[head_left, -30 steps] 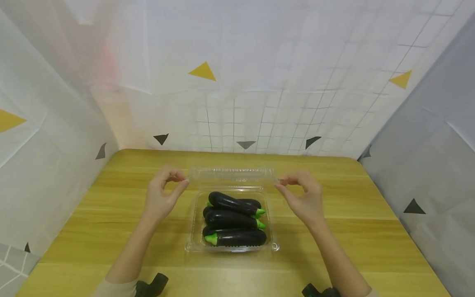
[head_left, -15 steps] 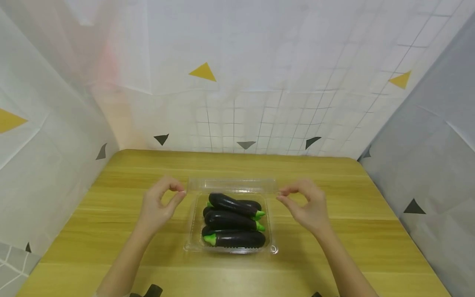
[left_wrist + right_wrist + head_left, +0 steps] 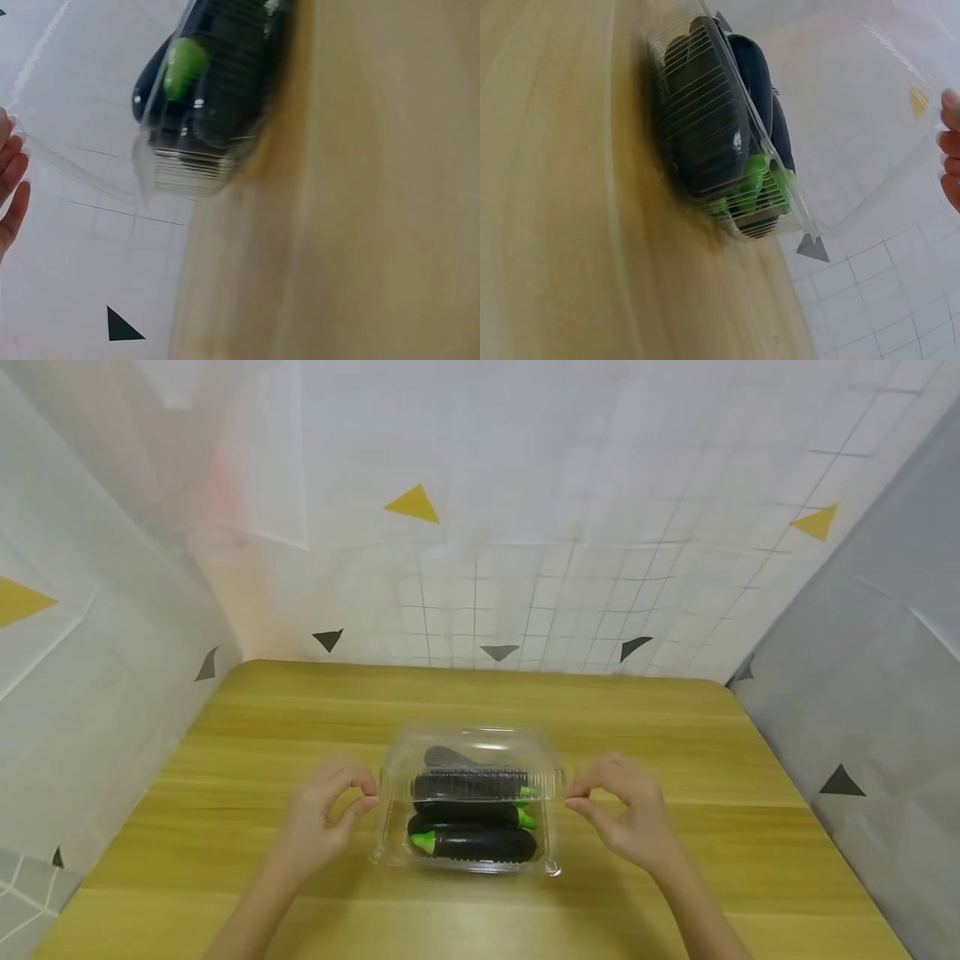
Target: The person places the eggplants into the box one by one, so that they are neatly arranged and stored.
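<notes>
A clear plastic clamshell box (image 3: 467, 866) sits on the table with several dark eggplants (image 3: 486, 844) piled inside, their stem ends bright green. Its hinged lid (image 3: 408, 747) slants over the pile, still raised at the front. At the lid's left front corner, my left hand (image 3: 324, 810) pinches the edge between thumb and forefinger. The opposite corner is pinched the same way by my right hand (image 3: 624, 814). Fingertips (image 3: 13, 176) show at the lid's edge in the left wrist view, and fingers (image 3: 950, 146) likewise in the right wrist view.
The wood-grain table (image 3: 480, 918) spreads around the box. White sheeting (image 3: 480, 468) with grid lines and coloured triangles rises behind it and on both sides. The box's corner tab (image 3: 553, 867) juts out at the front right.
Both hands have come toward the front of the table, swinging the lid forward and down from behind the box to over the eggplants. The box base stays in place.
</notes>
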### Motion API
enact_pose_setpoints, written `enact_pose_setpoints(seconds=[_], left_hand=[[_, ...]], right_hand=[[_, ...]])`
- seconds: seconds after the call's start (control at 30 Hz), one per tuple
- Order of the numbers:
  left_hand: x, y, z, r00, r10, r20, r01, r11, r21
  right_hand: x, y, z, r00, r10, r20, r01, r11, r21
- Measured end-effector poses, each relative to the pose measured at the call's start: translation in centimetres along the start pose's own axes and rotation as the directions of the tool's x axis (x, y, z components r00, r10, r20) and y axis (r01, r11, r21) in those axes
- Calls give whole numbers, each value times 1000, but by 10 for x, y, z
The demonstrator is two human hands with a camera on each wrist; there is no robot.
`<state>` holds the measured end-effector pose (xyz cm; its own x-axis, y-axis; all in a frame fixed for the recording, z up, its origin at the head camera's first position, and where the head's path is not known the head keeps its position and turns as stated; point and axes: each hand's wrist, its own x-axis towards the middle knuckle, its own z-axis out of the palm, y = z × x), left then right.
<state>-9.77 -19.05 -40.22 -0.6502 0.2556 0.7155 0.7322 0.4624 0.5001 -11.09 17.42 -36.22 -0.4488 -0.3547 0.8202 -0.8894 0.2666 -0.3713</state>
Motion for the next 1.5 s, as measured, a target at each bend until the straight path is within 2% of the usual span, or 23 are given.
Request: enact_pose_setpoints(seconds=[0.2,0.37,0.43,0.57,0.67,0.77,0.93,1.13,1.3,1.5], left_hand=[[-22,3,4,1000,9,15,-9,1000,15],[-38,0,8,999,22,47,-25,997,66],[-42,-1,10,998,36,53,-41,995,87],[-46,-3,15,993,104,53,-111,985,134],[-48,-3,17,990,119,70,-128,980,154],[-51,-1,18,990,94,103,-111,978,175],[-54,1,17,986,35,161,-72,972,224],[-57,-2,21,977,54,205,-117,945,307],[-60,-1,24,978,46,205,-117,930,348],[-60,1,24,984,61,165,-113,940,323]], right_hand=[[-21,5,0,996,-8,84,6,1000,28],[-45,12,1,989,35,143,-36,999,0],[-53,13,2,985,55,166,-55,998,-5],[-68,14,5,979,83,186,-84,996,1],[-77,13,7,975,115,189,-117,993,-3],[-81,12,8,968,153,197,-152,988,-19],[-86,10,10,963,176,206,-170,984,-47],[-91,13,13,959,185,214,-158,978,-136],[-93,14,16,956,197,215,-166,974,-157],[-94,13,18,955,213,207,-181,970,-163]])
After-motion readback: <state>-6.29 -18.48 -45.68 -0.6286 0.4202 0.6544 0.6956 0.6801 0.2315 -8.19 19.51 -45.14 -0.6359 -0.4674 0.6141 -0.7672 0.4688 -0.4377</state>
